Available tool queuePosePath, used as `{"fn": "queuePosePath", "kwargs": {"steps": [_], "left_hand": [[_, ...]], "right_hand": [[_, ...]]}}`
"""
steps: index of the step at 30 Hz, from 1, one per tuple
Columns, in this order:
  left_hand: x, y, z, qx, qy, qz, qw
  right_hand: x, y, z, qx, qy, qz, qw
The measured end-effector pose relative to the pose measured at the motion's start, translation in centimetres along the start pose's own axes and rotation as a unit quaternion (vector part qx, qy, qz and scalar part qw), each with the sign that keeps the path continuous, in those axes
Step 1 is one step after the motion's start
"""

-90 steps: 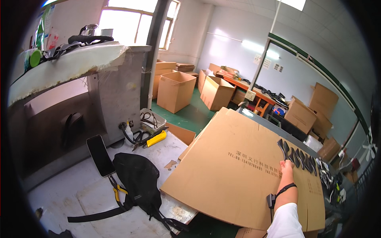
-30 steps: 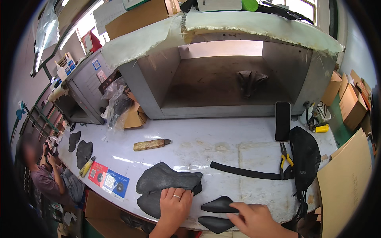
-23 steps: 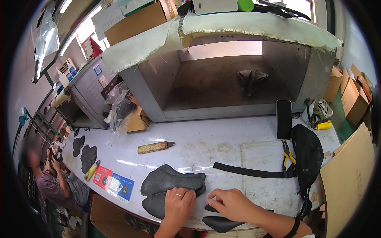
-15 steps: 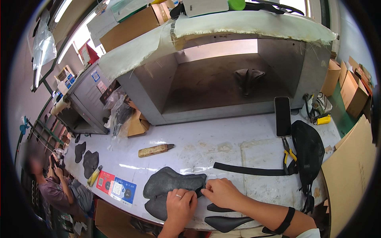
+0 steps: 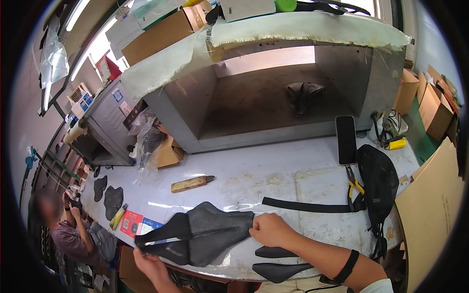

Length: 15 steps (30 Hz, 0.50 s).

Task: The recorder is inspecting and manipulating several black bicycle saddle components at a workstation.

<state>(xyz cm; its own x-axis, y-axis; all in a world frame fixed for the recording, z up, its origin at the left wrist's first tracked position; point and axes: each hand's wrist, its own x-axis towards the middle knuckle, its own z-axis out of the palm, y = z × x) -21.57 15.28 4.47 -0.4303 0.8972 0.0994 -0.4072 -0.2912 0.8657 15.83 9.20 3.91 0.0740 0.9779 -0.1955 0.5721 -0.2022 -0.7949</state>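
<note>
A black leather-like cut piece [image 5: 212,234], broad in the middle with two long prongs to the left, is stretched out low over the table's near edge. The fingers of my left hand [image 5: 151,267] are closed on its prong tips. At its right end my right hand [image 5: 271,229] is curled into a closed grip on the edge; the fingertips are hidden. Under my right forearm lie a slim black pad-like piece [image 5: 276,252] and a longer, pointed black piece [image 5: 281,272]. A wooden-handled knife [image 5: 190,184] rests beyond the leather piece.
A grey metal box [image 5: 195,117] with an open front stands behind, a crumpled black piece [image 5: 303,95] inside. At the right are a phone [image 5: 346,140], yellow-handled pliers [image 5: 354,188], a black strap [image 5: 308,207] and a black mesh bag [image 5: 377,180]. A person [image 5: 73,234] sits at far left.
My left hand has moved left and down from the middle of the leather piece to its left end. The two prongs are now drawn out leftward over the coloured cards. My right hand stays at the right end.
</note>
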Motion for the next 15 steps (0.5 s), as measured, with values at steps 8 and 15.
{"fn": "queuePosePath", "kwargs": {"steps": [8, 15], "left_hand": [[-0.7, 7.2, -4.5, 0.113, 0.051, 0.153, 0.980], [-14.1, 12.4, 5.4, 0.582, -0.383, -0.058, 0.715]], "right_hand": [[-1.2, -0.3, -0.9, 0.044, -0.015, 0.022, 0.999], [-10.8, -4.0, -3.2, 0.030, 0.078, -0.224, 0.971]]}}
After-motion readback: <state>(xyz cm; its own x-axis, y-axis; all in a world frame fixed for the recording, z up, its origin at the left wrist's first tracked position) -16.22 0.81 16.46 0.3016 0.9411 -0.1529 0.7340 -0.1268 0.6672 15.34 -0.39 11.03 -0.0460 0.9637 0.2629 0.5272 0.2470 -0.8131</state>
